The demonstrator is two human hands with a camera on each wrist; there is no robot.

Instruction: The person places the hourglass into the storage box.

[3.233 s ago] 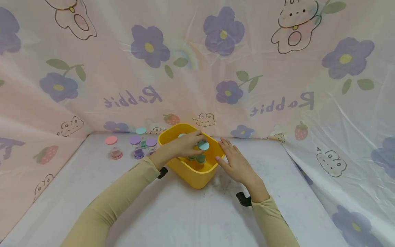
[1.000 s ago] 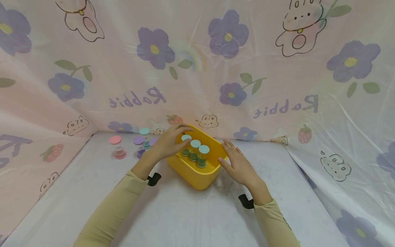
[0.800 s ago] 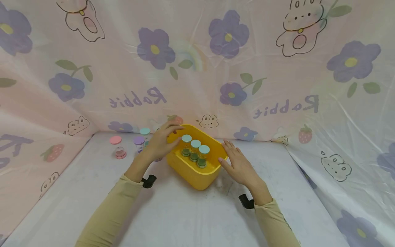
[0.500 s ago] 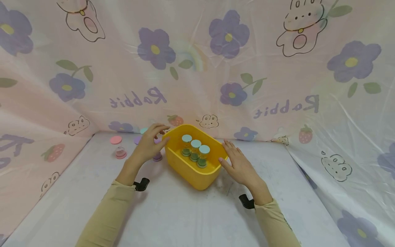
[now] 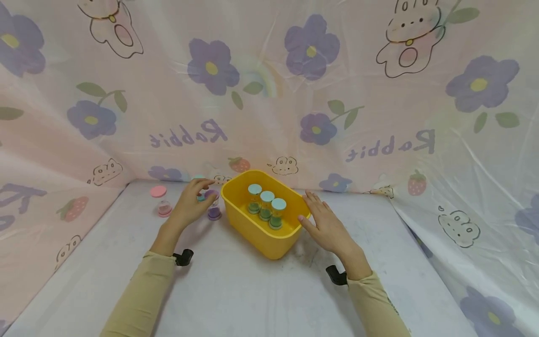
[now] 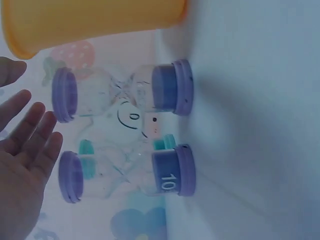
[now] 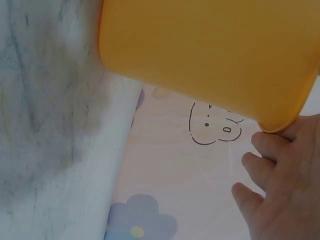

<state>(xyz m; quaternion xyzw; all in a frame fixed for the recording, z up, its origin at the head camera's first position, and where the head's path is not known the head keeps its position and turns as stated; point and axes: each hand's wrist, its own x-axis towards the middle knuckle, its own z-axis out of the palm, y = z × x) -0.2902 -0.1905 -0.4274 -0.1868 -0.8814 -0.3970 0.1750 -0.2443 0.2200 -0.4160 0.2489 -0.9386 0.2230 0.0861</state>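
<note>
My left hand (image 5: pixel 189 203) is in the air over the hourglasses left of the yellow bin (image 5: pixel 252 234), fingers loosely spread and holding nothing. A purple hourglass (image 5: pixel 214 214) stands between that hand and the bin. The left wrist view, turned sideways, shows this purple hourglass (image 6: pixel 184 87) and a second purple one (image 6: pixel 187 170), both upright, their tops near my fingertips. Behind them stands a teal hourglass (image 6: pixel 86 159), largely hidden. My right hand (image 5: pixel 328 227) rests with straight fingers against the bin's right rim. Three hourglasses with light blue caps and green sand (image 5: pixel 275 221) stand inside the bin.
A pink hourglass (image 5: pixel 164 208) stands farther left on the white tabletop (image 5: pixel 261 295). Printed cloth (image 5: pixel 261 117) hangs close behind the bin and along both sides. Black wrist mounts (image 5: pixel 337 275) stick out from both wrists.
From above the bin, my left hand has moved left and down to the purple hourglasses, uncovering the three green-sand hourglasses inside. My right hand has stayed at the rim.
</note>
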